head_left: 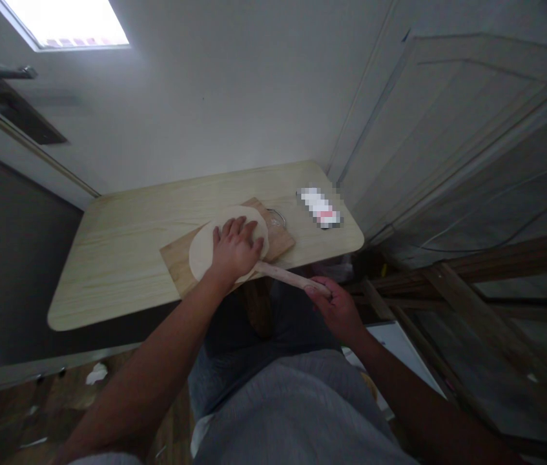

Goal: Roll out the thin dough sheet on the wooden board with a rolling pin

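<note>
A thin, round sheet of dough (200,253) lies on a wooden cutting board (280,240). Over the dough, my left hand (237,250) lies palm down with its fingers spread. My right hand (337,311) grips one end of a wooden rolling pin (285,276), off the table's front edge to the right. The pin slants up and left, and its far end reaches the heel of my left hand at the dough's near edge. Whether that end touches the palm is hidden.
The board sits on a light wood-patterned table (123,245) against a white door. A metal ring handle (279,216) is at the board's right corner. A pixelated, phone-like object (319,206) lies at the table's right. Wooden bars (462,310) stand at the right.
</note>
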Motion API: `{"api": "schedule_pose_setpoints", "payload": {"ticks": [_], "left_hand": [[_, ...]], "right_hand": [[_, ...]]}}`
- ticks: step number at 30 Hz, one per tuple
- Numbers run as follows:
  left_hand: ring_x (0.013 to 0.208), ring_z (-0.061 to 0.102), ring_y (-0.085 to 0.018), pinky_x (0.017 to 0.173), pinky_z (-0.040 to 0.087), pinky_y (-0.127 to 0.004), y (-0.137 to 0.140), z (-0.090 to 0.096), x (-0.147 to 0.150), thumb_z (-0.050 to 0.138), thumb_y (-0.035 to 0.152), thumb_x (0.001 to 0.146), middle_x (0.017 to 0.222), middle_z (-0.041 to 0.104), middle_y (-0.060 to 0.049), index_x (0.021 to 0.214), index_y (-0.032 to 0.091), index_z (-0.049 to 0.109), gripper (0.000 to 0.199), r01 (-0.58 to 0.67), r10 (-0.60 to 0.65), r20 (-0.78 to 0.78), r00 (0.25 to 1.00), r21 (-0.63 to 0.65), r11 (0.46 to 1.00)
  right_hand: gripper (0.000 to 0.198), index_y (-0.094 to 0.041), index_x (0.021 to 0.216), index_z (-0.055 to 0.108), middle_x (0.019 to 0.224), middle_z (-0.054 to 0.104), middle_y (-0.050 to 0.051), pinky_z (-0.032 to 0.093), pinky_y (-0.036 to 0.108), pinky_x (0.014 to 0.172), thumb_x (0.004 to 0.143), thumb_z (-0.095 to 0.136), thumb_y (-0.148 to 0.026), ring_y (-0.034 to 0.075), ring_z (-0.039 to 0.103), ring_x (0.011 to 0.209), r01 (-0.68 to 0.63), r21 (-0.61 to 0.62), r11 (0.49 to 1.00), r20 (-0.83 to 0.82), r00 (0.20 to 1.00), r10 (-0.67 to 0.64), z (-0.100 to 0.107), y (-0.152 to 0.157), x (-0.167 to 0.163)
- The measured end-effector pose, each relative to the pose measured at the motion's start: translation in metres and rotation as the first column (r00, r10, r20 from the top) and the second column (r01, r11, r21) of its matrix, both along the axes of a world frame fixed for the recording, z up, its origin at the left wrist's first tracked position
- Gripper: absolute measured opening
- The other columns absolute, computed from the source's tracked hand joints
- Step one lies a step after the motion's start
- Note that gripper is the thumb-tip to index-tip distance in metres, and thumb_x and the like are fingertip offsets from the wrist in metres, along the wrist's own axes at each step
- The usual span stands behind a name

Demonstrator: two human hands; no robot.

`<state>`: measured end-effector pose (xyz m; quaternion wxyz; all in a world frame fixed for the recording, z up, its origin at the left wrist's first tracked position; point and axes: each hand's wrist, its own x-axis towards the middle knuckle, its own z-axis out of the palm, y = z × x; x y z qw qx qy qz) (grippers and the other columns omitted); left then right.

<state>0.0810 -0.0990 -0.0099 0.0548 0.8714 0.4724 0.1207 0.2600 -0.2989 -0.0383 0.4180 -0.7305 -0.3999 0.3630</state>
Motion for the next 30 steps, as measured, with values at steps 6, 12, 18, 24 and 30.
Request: {"api": "schedule_pose_setpoints", "payload": {"ticks": [6, 12, 18, 24, 30], "left_hand": [[0.139, 0.038, -0.033, 0.116, 0.024, -0.061, 0.000, 0.003, 0.004, 0.036, 0.046, 0.097, 0.151, 0.048, -0.008, 0.138, 0.029, 0.053, 0.047, -0.028, 0.028, -0.014, 1.000, 0.033, 0.999], [0.127, 0.046, -0.036, 0.109, 0.032, -0.057, 0.006, 0.007, 0.013, 0.039, 0.047, 0.095, 0.137, 0.055, -0.013, 0.132, 0.025, 0.058, 0.047, -0.049, 0.051, -0.027, 0.998, 0.065, 0.997], [0.122, 0.048, -0.036, 0.108, 0.033, -0.057, 0.011, 0.007, 0.022, 0.040, 0.049, 0.094, 0.129, 0.057, -0.015, 0.125, 0.022, 0.060, 0.045, -0.079, 0.083, -0.038, 0.996, 0.091, 0.993], [0.136, 0.040, -0.035, 0.115, 0.025, -0.060, 0.021, 0.003, 0.030, 0.040, 0.050, 0.095, 0.146, 0.050, -0.015, 0.140, 0.021, 0.048, 0.055, -0.092, 0.092, 0.005, 0.996, 0.080, 0.993], [0.144, 0.033, -0.033, 0.115, 0.027, -0.064, 0.030, -0.001, 0.034, 0.034, 0.050, 0.097, 0.157, 0.043, -0.011, 0.146, 0.023, 0.043, 0.056, -0.057, 0.057, -0.006, 0.998, 0.014, 0.998]], "right_hand": [[0.050, -0.018, 0.109, 0.068, 0.065, 0.059, -0.001, 0.042, 0.027, 0.054, 0.087, 0.059, -0.062, 0.016, 0.055, 0.058, 0.000, -0.009, 1.000, 0.010, 1.000, 0.000, -0.001, 0.002, 0.003], [0.048, -0.018, 0.101, 0.068, 0.061, 0.058, -0.001, 0.042, 0.027, 0.052, 0.088, 0.057, -0.063, 0.016, 0.053, 0.055, -0.003, -0.008, 1.000, -0.002, 1.000, 0.003, -0.004, 0.008, 0.008], [0.045, -0.018, 0.094, 0.067, 0.060, 0.058, -0.001, 0.042, 0.027, 0.052, 0.087, 0.058, -0.062, 0.016, 0.054, 0.054, 0.019, -0.005, 1.000, -0.001, 1.000, -0.019, -0.005, 0.015, 0.014], [0.047, -0.018, 0.090, 0.068, 0.059, 0.059, -0.001, 0.041, 0.028, 0.050, 0.085, 0.059, -0.064, 0.017, 0.056, 0.053, 0.056, -0.020, 0.998, -0.031, 0.998, -0.057, -0.006, 0.021, 0.018], [0.047, -0.018, 0.085, 0.067, 0.056, 0.057, -0.002, 0.040, 0.027, 0.050, 0.087, 0.058, -0.064, 0.015, 0.053, 0.052, 0.046, -0.016, 0.999, -0.014, 0.999, -0.046, -0.004, 0.022, 0.019]]}}
